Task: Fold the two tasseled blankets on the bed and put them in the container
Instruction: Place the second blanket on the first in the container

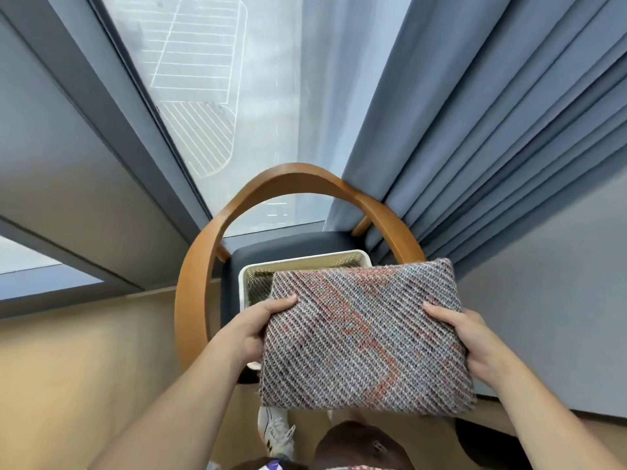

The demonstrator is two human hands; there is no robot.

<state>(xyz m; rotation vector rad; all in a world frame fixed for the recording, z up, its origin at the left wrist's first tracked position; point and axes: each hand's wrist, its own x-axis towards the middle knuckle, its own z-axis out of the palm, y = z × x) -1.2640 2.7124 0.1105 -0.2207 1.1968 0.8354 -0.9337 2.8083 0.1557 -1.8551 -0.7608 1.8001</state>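
Observation:
A folded woven blanket [364,334], grey with reddish streaks, is held flat in the air between both hands. My left hand [252,329] grips its left edge, thumb on top. My right hand [466,337] grips its right edge the same way. Just beyond and under the blanket stands a cream perforated container [298,262] on the dark seat of a chair; the blanket covers most of its opening. Inside its left part a patch of woven fabric shows. No tassels are visible from here.
The container rests on a chair with a curved wooden back and arm hoop [291,178]. Blue curtains [492,130] hang at the right, a large window [220,96] behind. A white shoe [276,432] stands on the tan floor below.

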